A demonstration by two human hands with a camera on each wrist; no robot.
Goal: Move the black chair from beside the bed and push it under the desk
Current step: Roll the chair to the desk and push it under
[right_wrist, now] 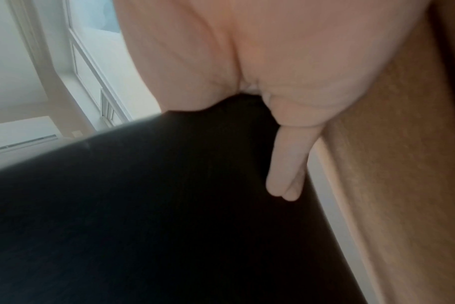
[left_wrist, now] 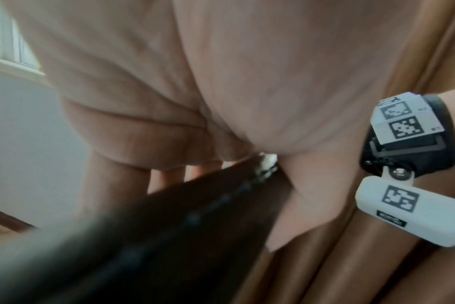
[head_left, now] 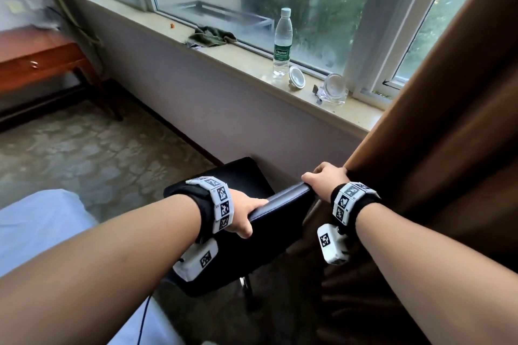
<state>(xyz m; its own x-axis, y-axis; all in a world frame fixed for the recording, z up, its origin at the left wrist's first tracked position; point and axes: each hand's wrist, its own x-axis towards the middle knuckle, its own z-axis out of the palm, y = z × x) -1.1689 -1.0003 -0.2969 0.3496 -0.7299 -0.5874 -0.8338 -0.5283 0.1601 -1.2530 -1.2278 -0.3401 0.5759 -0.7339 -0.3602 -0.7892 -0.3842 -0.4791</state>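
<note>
The black chair (head_left: 269, 235) stands between the bed and the curtain, its backrest toward me and its seat (head_left: 246, 176) toward the window wall. My left hand (head_left: 245, 213) grips the left end of the backrest's top edge, thumb on the near side. My right hand (head_left: 326, 178) grips the right end, fingers curled over the far side. In the left wrist view the fingers (left_wrist: 169, 176) wrap behind the dark backrest (left_wrist: 143, 236). In the right wrist view two fingers (right_wrist: 283, 164) lie down the black backrest (right_wrist: 143, 205). The wooden desk (head_left: 36, 56) stands at the far left.
A white bed corner (head_left: 36, 230) lies at the lower left. A brown curtain (head_left: 437, 148) hangs against the chair's right side. The windowsill (head_left: 224, 64) carries a water bottle (head_left: 281, 42), a green cloth (head_left: 213, 36) and glass items. Patterned carpet (head_left: 92, 154) stretches toward the desk.
</note>
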